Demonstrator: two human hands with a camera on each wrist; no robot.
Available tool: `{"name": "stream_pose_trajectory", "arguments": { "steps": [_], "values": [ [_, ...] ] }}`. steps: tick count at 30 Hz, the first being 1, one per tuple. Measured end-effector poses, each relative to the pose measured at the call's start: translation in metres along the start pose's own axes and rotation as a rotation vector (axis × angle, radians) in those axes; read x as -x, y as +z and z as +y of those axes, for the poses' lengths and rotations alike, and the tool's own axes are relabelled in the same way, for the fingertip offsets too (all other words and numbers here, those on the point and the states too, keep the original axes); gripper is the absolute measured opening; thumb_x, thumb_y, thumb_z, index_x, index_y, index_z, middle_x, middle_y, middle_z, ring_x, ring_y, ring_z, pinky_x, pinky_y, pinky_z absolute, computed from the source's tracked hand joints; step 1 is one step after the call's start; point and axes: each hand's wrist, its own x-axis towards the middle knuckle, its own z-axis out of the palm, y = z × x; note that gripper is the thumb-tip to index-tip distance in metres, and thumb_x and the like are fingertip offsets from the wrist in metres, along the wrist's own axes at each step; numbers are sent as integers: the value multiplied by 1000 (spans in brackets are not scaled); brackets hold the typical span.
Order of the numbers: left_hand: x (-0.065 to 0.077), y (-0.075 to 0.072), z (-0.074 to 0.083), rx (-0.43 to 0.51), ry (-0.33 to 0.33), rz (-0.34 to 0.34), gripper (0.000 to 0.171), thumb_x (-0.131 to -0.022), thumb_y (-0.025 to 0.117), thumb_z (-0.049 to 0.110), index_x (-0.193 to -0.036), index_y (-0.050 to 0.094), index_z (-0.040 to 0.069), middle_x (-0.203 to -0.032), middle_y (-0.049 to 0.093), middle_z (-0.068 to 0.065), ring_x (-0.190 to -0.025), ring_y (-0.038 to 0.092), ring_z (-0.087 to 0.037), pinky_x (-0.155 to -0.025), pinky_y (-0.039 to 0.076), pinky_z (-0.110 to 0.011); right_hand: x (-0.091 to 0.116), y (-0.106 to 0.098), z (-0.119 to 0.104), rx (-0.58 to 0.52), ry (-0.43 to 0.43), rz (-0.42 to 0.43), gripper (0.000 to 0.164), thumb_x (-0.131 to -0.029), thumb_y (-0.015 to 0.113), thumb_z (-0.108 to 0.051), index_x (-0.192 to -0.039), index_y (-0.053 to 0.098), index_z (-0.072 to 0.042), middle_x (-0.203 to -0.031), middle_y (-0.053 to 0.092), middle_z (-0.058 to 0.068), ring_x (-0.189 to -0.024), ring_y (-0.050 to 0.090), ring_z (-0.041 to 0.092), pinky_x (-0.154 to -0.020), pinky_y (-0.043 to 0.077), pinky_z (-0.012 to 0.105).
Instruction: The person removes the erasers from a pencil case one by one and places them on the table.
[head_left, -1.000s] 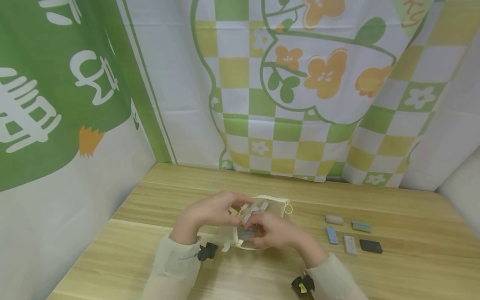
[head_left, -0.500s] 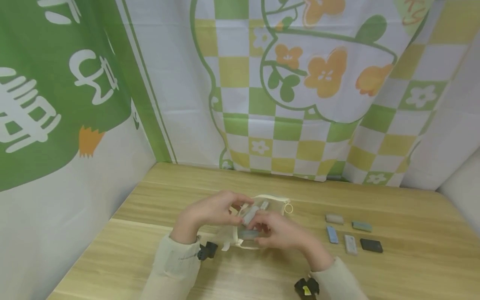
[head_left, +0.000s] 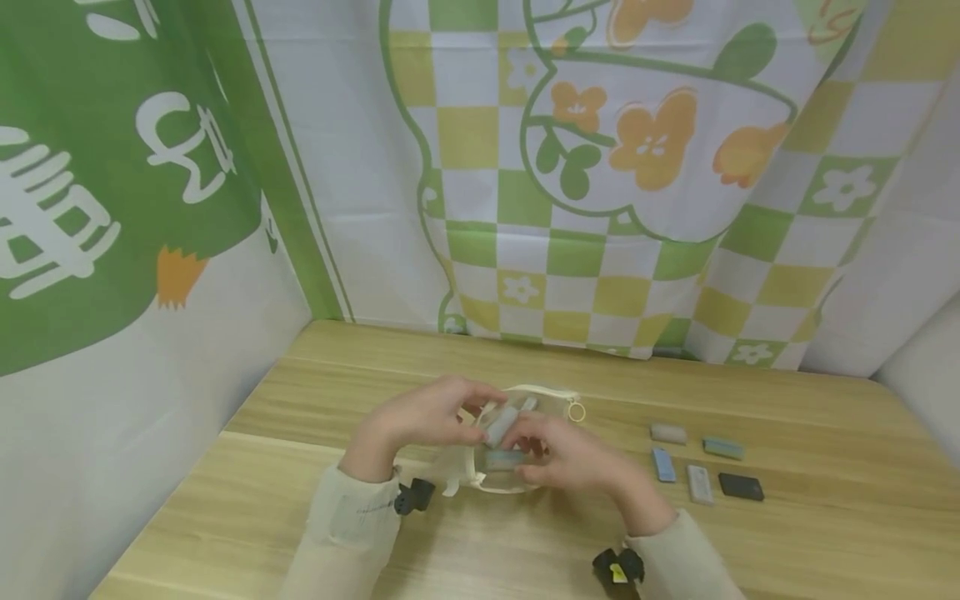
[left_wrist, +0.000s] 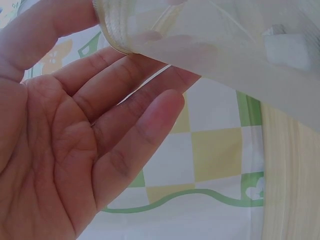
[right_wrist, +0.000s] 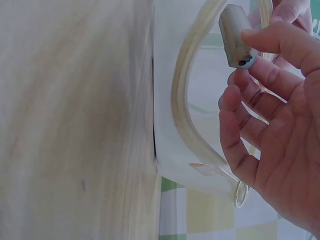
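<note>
A translucent zip pouch (head_left: 553,393) with a cream zipper lies on the table, its mouth spread apart. My left hand (head_left: 435,412) pinches the pouch's left rim with thumb and forefinger; the other fingers extend along the outside in the left wrist view. My right hand (head_left: 562,450) is at the mouth of the pouch. In the right wrist view its thumb and fingertips pinch a small pale grey eraser (right_wrist: 235,37) with dark smudges at one end. A bluish block (head_left: 504,459) shows inside the pouch, below the eraser. The zipper's ring pull (head_left: 576,412) hangs at the right corner.
To the right lie several small blocks: a grey one (head_left: 668,433), a green one (head_left: 723,448), a blue one (head_left: 663,465), a white one (head_left: 700,485) and a black one (head_left: 741,487). A patterned curtain (head_left: 570,283) hangs behind the wooden table (head_left: 300,467).
My right hand has shifted slightly to the right, and more of the pale eraser and the bluish block shows. My left hand stays on the rim.
</note>
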Motion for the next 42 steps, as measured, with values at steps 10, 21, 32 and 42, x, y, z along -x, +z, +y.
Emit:
{"name": "stream_pose_trajectory", "arguments": {
  "steps": [10,21,32,42],
  "values": [
    [-1,0,-1,14,10,-5,58,-86,67,8,-141,52,-2,-134,63,-20,-120,63,-31,-96,55,-45,3,-6,1,-7,14,14,28,-82,68,-3,-108,69,-14,-102,62,-4,-86,52,12,-75,50,24],
    [-1,0,1,22,-21,-2,58,-86,67,9,-142,52,2,-132,65,-17,-118,64,-28,-96,56,-43,9,-16,1,6,13,45,29,-85,67,-5,-112,69,-14,-96,58,-4,-83,51,12,-72,49,24],
    [-1,0,1,27,-28,-6,59,-86,67,8,-142,51,1,-132,65,-19,-119,64,-30,-96,56,-44,14,-24,2,15,21,55,30,-86,65,-5,-115,69,-12,-95,59,-1,-84,52,14,-73,53,30],
    [-1,-1,0,17,-27,-3,58,-86,67,8,-142,52,1,-131,65,-20,-119,63,-33,-96,55,-44,17,-29,2,26,-2,87,29,-85,66,-4,-113,68,-12,-95,57,-4,-83,52,16,-73,53,32]
  ]
}}
